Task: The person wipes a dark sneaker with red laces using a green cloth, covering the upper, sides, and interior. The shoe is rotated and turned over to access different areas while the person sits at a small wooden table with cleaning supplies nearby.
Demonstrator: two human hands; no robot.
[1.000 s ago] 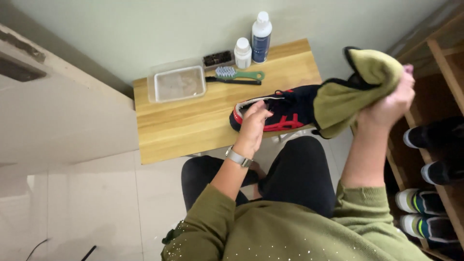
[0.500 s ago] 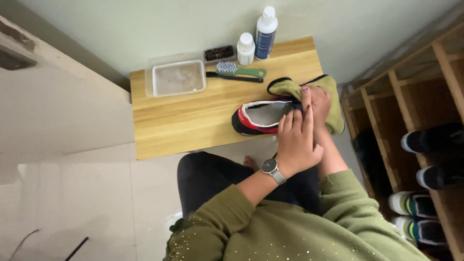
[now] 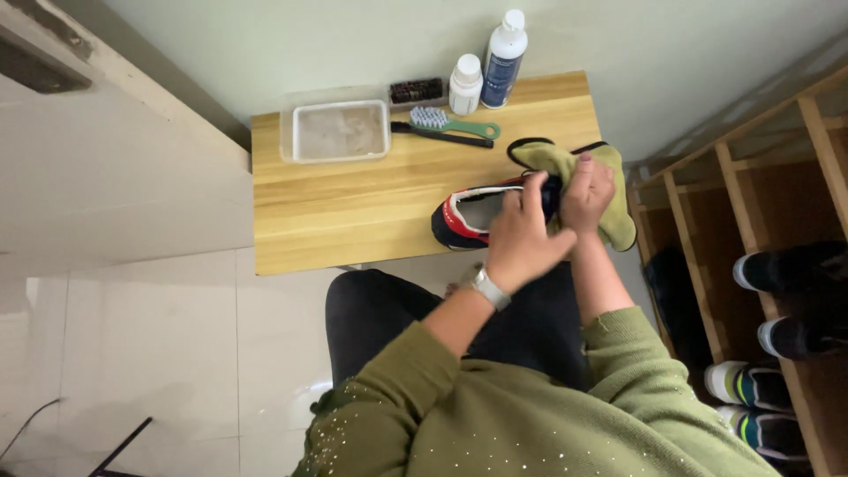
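A dark sneaker [image 3: 466,217] with red and white trim lies on its side at the right front of a wooden table [image 3: 353,194]. My left hand [image 3: 521,237], with a watch on the wrist, grips the sneaker's middle. My right hand [image 3: 586,191] presses an olive-green cloth [image 3: 611,199] against the shoe's toe end. The cloth drapes over the table's right edge.
At the back of the table stand a clear plastic tub of water [image 3: 340,131], a green-handled brush [image 3: 450,122], a dark brush [image 3: 415,90], a small white bottle [image 3: 465,84] and a taller blue-labelled bottle [image 3: 505,58]. A wooden shoe rack [image 3: 760,265] with sneakers is on the right.
My right hand has come down with the cloth from above the table onto the shoe. The left hand has shifted along the sneaker toward its toe.
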